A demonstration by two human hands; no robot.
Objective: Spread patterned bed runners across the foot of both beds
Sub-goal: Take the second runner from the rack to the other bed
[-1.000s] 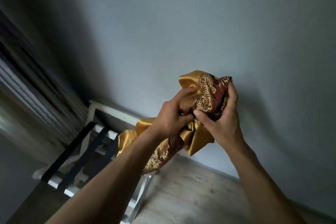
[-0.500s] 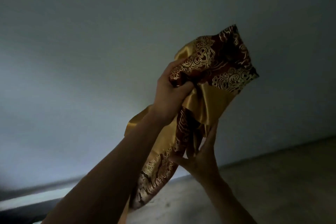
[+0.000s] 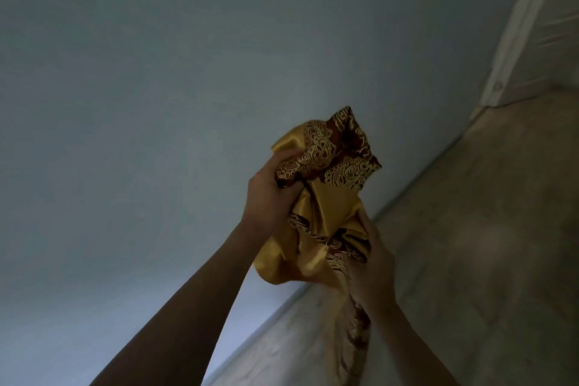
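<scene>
The bed runner (image 3: 326,197) is bunched up in the air in front of a plain wall (image 3: 156,103), and no bed is in view. The left hand (image 3: 269,197) is clenched around its upper part, while the right hand (image 3: 372,269) grasps it lower down, so the cloth runs from top to bottom between them, with a tail hanging below the right hand toward the floor (image 3: 470,229). It is shiny, smooth gold satin with dark red panels carrying curly gold patterns, soft and heavily creased.

No readable text, labels or numbers, dim view, bed runner (image 3: 326,178) perhaps only scroll ornament
</scene>
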